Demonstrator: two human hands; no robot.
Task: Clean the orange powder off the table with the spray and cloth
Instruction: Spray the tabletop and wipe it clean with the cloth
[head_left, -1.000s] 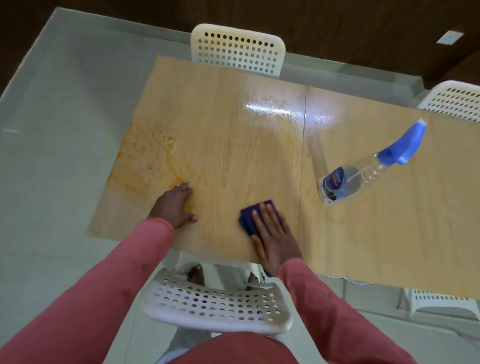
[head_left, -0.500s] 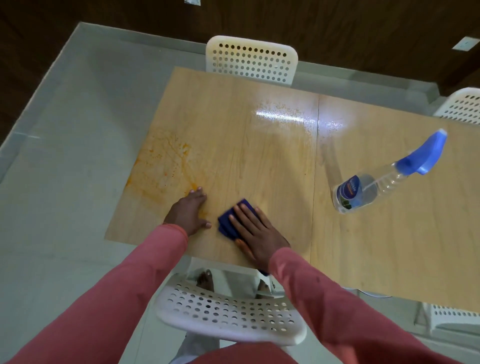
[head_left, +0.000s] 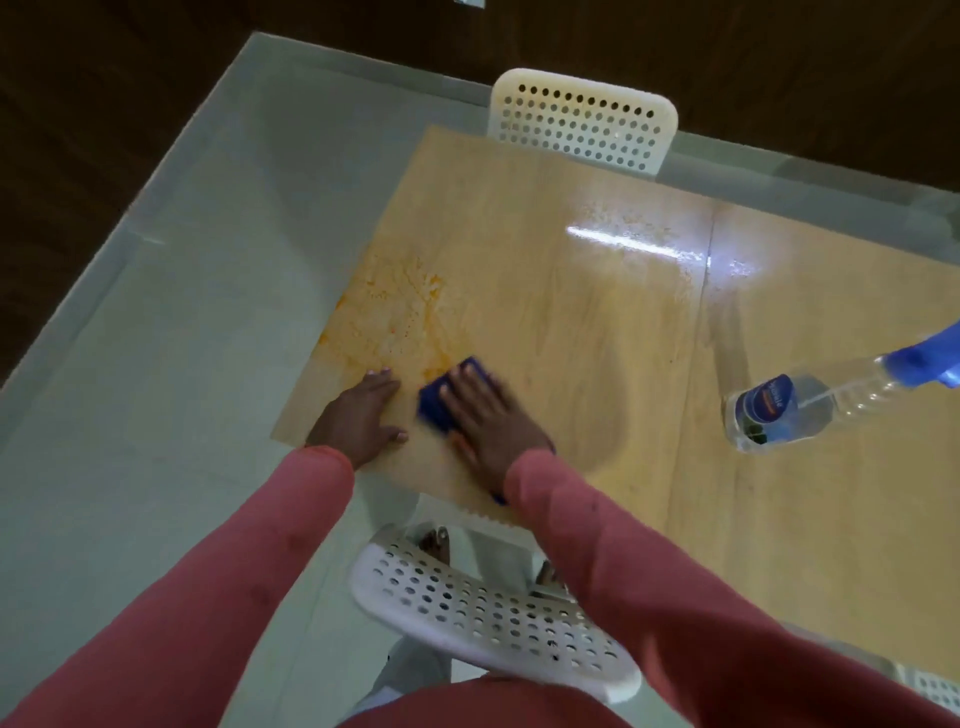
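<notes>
Right hand (head_left: 491, 423), fingers straight, presses a folded dark-blue cloth (head_left: 441, 402) flat on the glossy pale wood-grain surface (head_left: 571, 322). Left hand (head_left: 361, 421) rests open beside it. Smeared orange powder (head_left: 387, 317) lies just beyond, far-left. Clear plastic spray bottle (head_left: 800, 410) stands right.

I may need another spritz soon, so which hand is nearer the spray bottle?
The right hand, pressing the blue cloth flat near the table's front edge, is nearer the spray bottle on its right. The left hand rests farther left.
</notes>
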